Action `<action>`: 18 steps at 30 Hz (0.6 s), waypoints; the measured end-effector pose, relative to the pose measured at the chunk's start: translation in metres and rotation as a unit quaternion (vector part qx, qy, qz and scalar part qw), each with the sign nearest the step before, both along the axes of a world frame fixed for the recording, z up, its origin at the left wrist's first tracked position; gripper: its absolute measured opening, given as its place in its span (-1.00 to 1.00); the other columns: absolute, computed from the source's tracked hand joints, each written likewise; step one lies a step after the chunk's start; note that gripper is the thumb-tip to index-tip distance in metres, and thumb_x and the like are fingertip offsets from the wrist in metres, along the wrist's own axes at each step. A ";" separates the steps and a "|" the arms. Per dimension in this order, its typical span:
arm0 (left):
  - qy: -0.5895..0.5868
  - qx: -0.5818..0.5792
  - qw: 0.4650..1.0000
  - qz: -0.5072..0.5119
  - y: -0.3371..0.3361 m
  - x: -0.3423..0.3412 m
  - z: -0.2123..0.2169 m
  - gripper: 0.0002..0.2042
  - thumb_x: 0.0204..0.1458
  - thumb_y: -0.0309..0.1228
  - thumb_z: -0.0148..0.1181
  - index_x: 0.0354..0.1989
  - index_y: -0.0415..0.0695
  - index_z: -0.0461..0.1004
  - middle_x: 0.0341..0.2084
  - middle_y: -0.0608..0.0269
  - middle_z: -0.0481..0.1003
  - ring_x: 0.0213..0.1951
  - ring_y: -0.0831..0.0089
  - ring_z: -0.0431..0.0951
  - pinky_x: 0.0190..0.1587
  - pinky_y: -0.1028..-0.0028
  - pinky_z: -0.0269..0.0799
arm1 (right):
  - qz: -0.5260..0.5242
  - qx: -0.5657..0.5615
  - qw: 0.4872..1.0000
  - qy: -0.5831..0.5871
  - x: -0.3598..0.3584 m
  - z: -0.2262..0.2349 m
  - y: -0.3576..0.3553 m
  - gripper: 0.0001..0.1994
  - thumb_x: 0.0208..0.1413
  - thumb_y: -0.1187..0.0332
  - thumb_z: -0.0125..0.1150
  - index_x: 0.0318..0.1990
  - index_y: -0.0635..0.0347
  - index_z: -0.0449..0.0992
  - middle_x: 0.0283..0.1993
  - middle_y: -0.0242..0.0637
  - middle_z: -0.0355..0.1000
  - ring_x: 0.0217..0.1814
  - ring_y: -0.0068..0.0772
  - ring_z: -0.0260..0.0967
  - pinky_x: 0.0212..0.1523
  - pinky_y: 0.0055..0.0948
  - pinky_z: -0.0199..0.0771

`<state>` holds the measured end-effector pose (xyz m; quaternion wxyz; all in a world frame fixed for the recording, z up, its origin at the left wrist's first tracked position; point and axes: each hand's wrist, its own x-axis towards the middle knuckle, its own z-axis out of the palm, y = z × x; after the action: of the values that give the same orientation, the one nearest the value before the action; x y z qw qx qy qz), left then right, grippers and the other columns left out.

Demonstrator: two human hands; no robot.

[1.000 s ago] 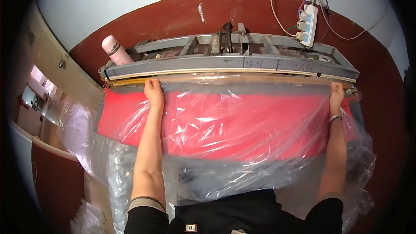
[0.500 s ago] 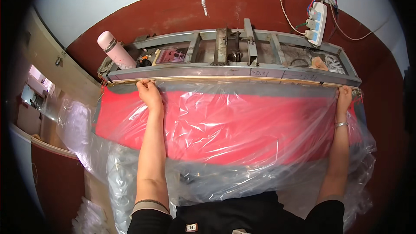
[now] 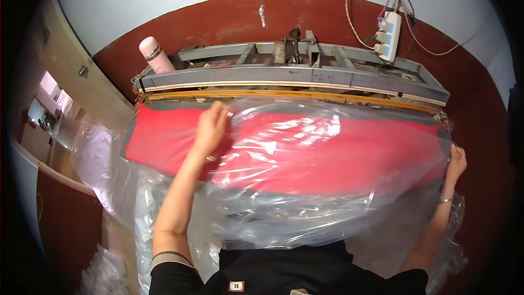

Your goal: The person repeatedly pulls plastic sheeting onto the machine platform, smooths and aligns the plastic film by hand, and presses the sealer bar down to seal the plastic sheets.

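A sheet of clear plastic film (image 3: 295, 213) spreads over a red cloth surface (image 3: 327, 153) with grey borders. My left hand (image 3: 213, 128), slightly blurred, is closed in a pinch on the film's left part, above the red cloth. Off the right end of the cloth, my right hand (image 3: 457, 162) has its fingers closed on the film's right edge. Between the hands the film bulges upward and catches bright glare. Just beyond it, a long metal frame (image 3: 262, 75) stands raised over a yellow-orange strip (image 3: 284, 96).
A pink flask (image 3: 156, 55) stands at the frame's left end. A white power strip (image 3: 388, 37) hangs by its cables at the upper right. Loose clear film (image 3: 101, 153) lies to the left, near an open door (image 3: 82, 71). More crumpled film (image 3: 106, 273) sits lower left.
Both hands have moved back from the metal frame with the film, the left slightly rightward, the right outward and nearer me. The frame has lifted, exposing the yellow-orange strip.
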<state>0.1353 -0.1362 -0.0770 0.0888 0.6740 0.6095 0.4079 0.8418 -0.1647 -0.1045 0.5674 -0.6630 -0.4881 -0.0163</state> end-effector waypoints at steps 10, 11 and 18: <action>-0.212 -0.111 0.940 -0.245 -0.035 0.155 0.050 -0.84 0.11 -0.38 -0.03 -0.44 -0.22 0.29 -0.61 0.44 0.27 -0.53 0.71 0.21 -0.47 0.67 0.18 | 0.012 0.030 0.996 -0.087 -0.092 0.063 -0.026 -0.72 0.02 0.43 0.09 -0.07 0.27 0.37 -0.12 -0.30 0.37 -0.10 -0.48 0.30 -0.07 -0.52 0.28; -0.240 -0.147 0.927 -0.247 -0.037 0.158 0.053 -0.84 0.11 -0.38 -0.04 -0.44 -0.21 0.29 -0.62 0.43 0.28 -0.54 0.72 0.22 -0.48 0.68 0.18 | 0.135 -0.006 0.989 -0.058 -0.135 0.074 -0.023 -0.73 0.00 0.46 0.10 -0.10 0.23 0.38 -0.16 -0.33 0.37 -0.16 -0.54 0.31 -0.12 -0.57 0.29; -0.202 -0.106 0.929 -0.292 -0.058 0.149 0.074 -0.91 0.07 -0.47 0.00 -0.43 -0.21 0.28 -0.57 0.40 0.35 -0.49 0.67 0.32 -0.44 0.62 0.29 | 0.520 0.050 0.842 -0.131 -0.349 0.096 -0.005 -0.64 -0.21 0.48 0.29 -0.16 0.25 0.41 -0.22 -0.23 0.38 -0.23 -0.45 0.33 -0.25 -0.56 0.34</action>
<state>0.2841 -0.1939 -0.0027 0.3964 0.7123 0.3943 0.4243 0.4929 -0.1695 -0.0084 0.4558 -0.2737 -0.8297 0.1699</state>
